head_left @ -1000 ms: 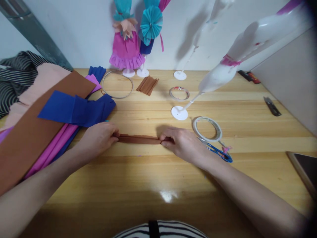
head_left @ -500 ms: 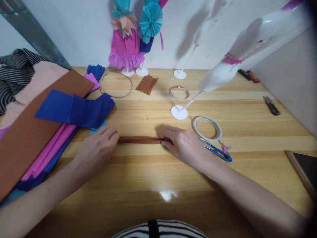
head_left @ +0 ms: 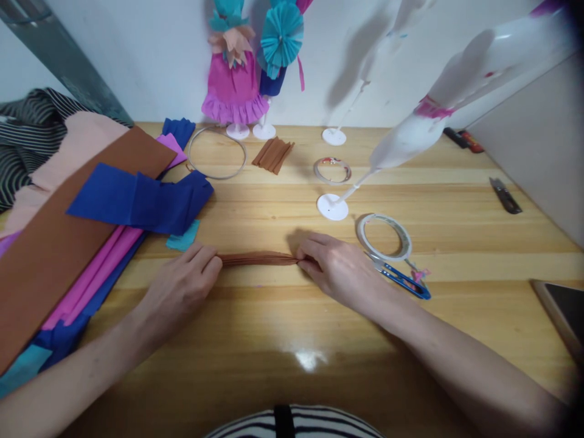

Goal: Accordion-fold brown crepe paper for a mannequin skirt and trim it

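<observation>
A narrow folded strip of brown crepe paper (head_left: 258, 259) lies flat on the wooden table (head_left: 292, 328), running left to right. My left hand (head_left: 180, 286) pinches its left end with fingers pressed together. Closed on the strip's right end is my right hand (head_left: 337, 267), thumb and fingers pinching it. A small teal paper scrap (head_left: 183, 238) lies just behind my left hand.
Sheets of brown (head_left: 59, 243), blue (head_left: 137, 201) and pink (head_left: 98, 274) crepe paper are stacked at the left. Blue scissors (head_left: 401, 281) and a tape roll (head_left: 384, 236) lie right of my right hand. White doll stands (head_left: 333, 207), a wire ring (head_left: 217, 153), a pleated brown piece (head_left: 272, 154) and paper-dressed dolls (head_left: 235, 79) stand further back.
My left hand slid slightly back toward me along the strip, uncovering the teal scrap. The strip looks more tightly gathered. My right hand stayed put.
</observation>
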Tool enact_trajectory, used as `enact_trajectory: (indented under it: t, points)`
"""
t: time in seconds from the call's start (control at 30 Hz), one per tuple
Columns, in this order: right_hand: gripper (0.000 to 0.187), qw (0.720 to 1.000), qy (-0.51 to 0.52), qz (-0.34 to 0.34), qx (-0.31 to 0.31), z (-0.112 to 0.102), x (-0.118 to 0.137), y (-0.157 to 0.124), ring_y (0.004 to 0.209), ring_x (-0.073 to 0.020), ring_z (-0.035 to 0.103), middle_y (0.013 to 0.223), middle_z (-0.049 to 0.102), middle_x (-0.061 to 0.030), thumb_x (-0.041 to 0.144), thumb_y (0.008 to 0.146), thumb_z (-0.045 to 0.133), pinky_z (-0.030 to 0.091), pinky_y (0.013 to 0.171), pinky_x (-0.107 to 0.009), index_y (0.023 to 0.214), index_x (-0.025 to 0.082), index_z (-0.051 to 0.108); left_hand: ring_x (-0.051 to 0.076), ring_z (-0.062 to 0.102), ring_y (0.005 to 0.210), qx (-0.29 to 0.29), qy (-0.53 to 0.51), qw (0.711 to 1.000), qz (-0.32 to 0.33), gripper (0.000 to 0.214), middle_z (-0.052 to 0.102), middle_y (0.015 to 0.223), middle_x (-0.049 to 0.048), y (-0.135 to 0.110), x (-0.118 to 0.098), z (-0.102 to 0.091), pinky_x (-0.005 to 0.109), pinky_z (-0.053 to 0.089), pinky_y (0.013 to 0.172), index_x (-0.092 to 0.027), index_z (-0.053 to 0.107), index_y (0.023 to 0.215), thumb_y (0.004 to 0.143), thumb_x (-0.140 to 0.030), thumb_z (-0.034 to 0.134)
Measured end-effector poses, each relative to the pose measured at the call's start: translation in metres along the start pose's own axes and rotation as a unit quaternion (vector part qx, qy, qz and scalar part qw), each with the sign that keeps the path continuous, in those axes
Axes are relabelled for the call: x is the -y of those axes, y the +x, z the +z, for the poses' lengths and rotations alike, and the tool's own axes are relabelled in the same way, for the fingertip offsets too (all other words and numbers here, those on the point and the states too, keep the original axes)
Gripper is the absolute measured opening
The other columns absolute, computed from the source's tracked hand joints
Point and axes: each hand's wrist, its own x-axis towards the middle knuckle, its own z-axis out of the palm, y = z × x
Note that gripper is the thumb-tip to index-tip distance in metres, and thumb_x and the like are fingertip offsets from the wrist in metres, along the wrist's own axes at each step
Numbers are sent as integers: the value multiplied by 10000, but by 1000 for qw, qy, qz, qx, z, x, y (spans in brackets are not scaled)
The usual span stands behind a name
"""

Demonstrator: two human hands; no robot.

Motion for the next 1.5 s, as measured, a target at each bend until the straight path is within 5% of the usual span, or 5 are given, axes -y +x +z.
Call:
enact_trajectory:
  t: [0.37, 0.73, 0.9, 1.13, 1.5]
  points:
    - [135, 999, 35, -17, 0, 0, -2, 1, 702, -139, 536, 828, 602, -27, 65, 820, 502, 318, 604, -252, 776, 174, 567, 194, 570, 796, 75, -115, 985, -108, 162, 613, 846, 53, 10, 23, 1, 312, 457, 691, -160, 620, 850, 891, -137, 465]
    - [133, 998, -21, -48, -23, 1, 0, 0, 736, -164, 554, 837, 615, -53, 64, 819, 491, 329, 600, -258, 810, 165, 577, 264, 492, 955, 1, -69, 997, 24, 353, 599, 1085, 99, 38, -14, -14, 414, 449, 804, -168, 601, 1131, 787, -125, 530]
    - [130, 999, -28, -38, -14, 1, 1, 1, 730, -162, 553, 833, 609, -49, 66, 824, 492, 326, 595, -257, 804, 164, 575, 247, 490, 952, 16, -116, 992, 51, 205, 621, 982, 76, 63, -20, 3, 392, 435, 821, -167, 638, 976, 833, -313, 615]
    - [137, 999, -20, -32, 1, 0, 0, 1, 759, -168, 554, 848, 604, -54, 70, 834, 473, 340, 619, -262, 815, 163, 573, 203, 491, 821, -12, -135, 990, 27, 164, 609, 784, 50, 64, -13, 22, 335, 423, 729, -158, 638, 733, 870, -232, 584]
    - [150, 1000, 15, -19, 10, -2, 0, 0, 763, -159, 548, 857, 602, -44, 61, 830, 477, 338, 632, -250, 810, 172, 576, 188, 535, 814, 8, -234, 971, -46, 123, 644, 749, 25, 60, -8, 26, 299, 421, 713, -163, 657, 714, 825, -137, 610]
